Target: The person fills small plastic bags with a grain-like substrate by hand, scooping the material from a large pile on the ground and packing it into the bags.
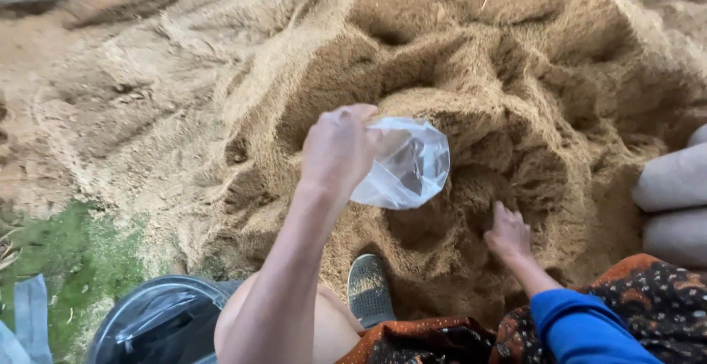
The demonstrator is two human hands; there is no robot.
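Note:
My left hand (337, 149) is raised over a big heap of brown sawdust-like material (471, 62) and is shut on the rim of a clear plastic bag (407, 164), which hangs open and looks almost empty. My right hand (507, 231), in a blue sleeve, is lower and to the right. Its fingers are pushed into the loose material in a hollow of the heap, and I cannot tell whether they hold any of it.
My grey shoe (368, 288) rests at the heap's near edge. A dark round bucket with a plastic liner (158, 323) stands at the bottom left beside green ground (66, 261). White filled sacks (674, 202) lie at the right edge.

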